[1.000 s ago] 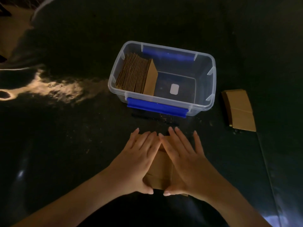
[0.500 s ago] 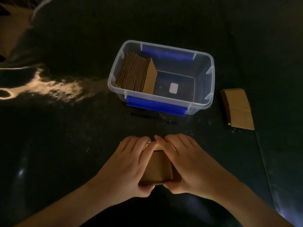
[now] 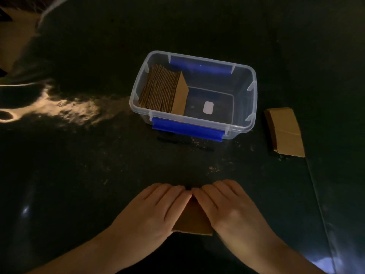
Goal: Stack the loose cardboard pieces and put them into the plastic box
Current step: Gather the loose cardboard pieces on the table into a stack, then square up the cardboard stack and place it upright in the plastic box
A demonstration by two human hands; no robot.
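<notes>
Head view: both bare hands grip one small stack of flat brown cardboard pieces (image 3: 194, 220) on the dark glossy work surface (image 3: 98, 175). The left hand (image 3: 156, 212) clasps the stack's left edge and the right hand (image 3: 227, 208) its right edge. The fingers curl over the far edge, index tips nearly touching above it. Only the near edge and a wedge of the top face show between the hands.

Beyond the grip, well apart, stands the clear rectangular plastic box with blue latches (image 3: 250, 107). A row of brown cardboard pieces (image 3: 164, 91) stands on edge at its left end; the space to their right is free. Right of the grip and further out, a second brown cardboard stack (image 3: 284, 131) lies flat on the surface.

Step in hand, as judged: squaring the stack before the lift.
- Press evenly from both sides so the edges align.
- Keep thumbs under the near edge, if they are there; they are hidden.
- Lift as one block, tilt it upright, and set it against the standing row.
- Risk: loose inner pieces may slip out if the squeeze slackens.
</notes>
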